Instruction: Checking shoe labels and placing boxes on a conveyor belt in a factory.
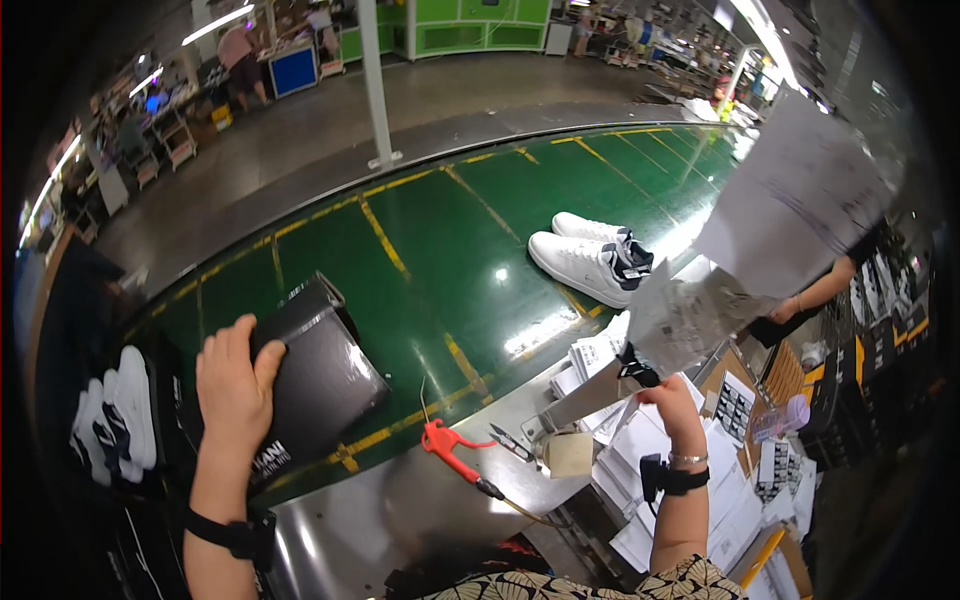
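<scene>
your left hand (232,385): grip closed over upper edge of dark shoe box (315,375), box tilted on green conveyor belt (440,250). your right hand (672,408): grip pinched on bottom of white tissue paper sheet (790,200), sheet raised well above paper stacks (690,480) on table (400,500). white sneaker pair (590,260) on belt, well apart from box. risk, judged: one-hand hold on box edge may slip, box tips. loose sheet may fold or tear at pinch. red-handled tool (450,448) near belt edge may snag sheet.
</scene>
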`<action>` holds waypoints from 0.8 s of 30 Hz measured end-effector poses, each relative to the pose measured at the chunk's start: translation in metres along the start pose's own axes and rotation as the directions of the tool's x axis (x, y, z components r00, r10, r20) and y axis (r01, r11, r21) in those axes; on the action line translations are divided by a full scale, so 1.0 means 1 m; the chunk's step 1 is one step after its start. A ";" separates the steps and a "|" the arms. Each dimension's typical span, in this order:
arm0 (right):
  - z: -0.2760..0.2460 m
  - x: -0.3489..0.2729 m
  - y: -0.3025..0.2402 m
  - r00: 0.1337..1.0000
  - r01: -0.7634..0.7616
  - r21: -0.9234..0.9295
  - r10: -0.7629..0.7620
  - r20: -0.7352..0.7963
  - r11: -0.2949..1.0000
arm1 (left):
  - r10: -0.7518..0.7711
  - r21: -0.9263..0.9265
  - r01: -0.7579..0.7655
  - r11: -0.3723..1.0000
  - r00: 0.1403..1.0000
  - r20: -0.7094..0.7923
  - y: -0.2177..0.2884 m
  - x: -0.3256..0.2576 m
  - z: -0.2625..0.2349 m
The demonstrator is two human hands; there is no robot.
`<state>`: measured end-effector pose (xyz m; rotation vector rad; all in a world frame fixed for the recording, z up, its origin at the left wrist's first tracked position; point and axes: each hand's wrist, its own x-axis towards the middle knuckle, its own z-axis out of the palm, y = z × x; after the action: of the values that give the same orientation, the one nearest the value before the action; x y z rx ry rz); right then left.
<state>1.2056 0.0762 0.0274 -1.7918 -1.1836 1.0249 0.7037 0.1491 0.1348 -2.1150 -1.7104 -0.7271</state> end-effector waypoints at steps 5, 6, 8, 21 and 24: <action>-0.037 0.104 0.094 0.961 0.058 0.303 0.029 -0.275 0.951 | -0.031 -0.069 0.030 0.997 0.999 -0.022 -0.006 0.013 0.009; -0.004 0.112 0.080 0.914 0.223 0.066 -0.185 -0.360 0.973 | -0.057 -0.044 0.056 0.997 0.998 -0.021 -0.011 0.010 0.007; 0.023 0.126 0.022 0.960 -0.063 0.393 0.164 -0.229 0.918 | -0.093 -0.038 0.093 0.995 0.995 -0.018 -0.018 0.006 0.002; -0.003 0.237 0.031 0.893 -0.137 0.685 0.389 -0.228 0.716 | -0.249 -0.139 0.262 0.955 0.963 0.104 -0.016 0.010 0.002; -0.007 0.241 0.030 0.928 -0.129 0.684 0.330 -0.171 0.718 | -0.250 -0.109 0.263 0.959 0.961 0.120 -0.016 0.014 0.003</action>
<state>1.2834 0.2935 -0.0489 -1.4421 -0.3263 1.1049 0.6911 0.1653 0.1395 -2.0660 -2.0743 -0.8263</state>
